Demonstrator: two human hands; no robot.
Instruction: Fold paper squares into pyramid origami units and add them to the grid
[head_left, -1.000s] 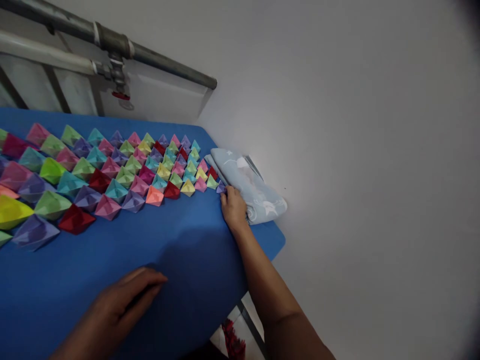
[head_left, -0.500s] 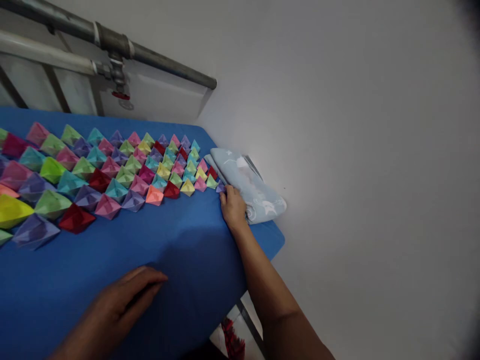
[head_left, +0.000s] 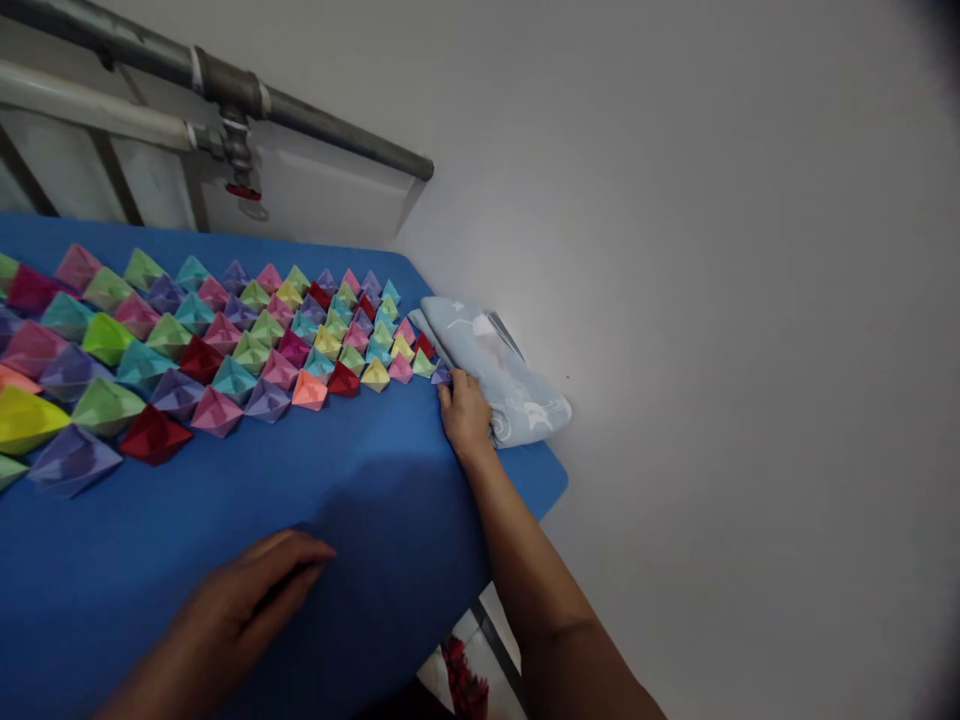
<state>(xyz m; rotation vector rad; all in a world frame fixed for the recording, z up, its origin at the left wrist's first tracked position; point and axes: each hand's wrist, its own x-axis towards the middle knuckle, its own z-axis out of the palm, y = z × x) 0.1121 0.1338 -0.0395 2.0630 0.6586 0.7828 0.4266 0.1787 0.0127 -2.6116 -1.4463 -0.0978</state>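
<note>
Rows of small folded paper boats in many colours, among them a red boat [head_left: 155, 436] and a yellow boat [head_left: 375, 375], cover the far part of a blue surface [head_left: 315, 470]. At the right end of the front row, my right hand [head_left: 465, 410] has its fingers closed on a small purple boat [head_left: 441, 374]. That hand lies against a folded light blue cloth [head_left: 506, 375] with white patterns. Low in the view, my left hand [head_left: 270, 580] hovers over the blue surface, fingers together and bent, nothing seen between them.
Grey metal pipes [head_left: 337, 134] with a red-handled valve [head_left: 244, 190] run along the wall at the upper left. A plain wall [head_left: 712, 350] rises on the right. Below the surface's near edge, a red and dark item [head_left: 465, 680] lies beside a dark bar.
</note>
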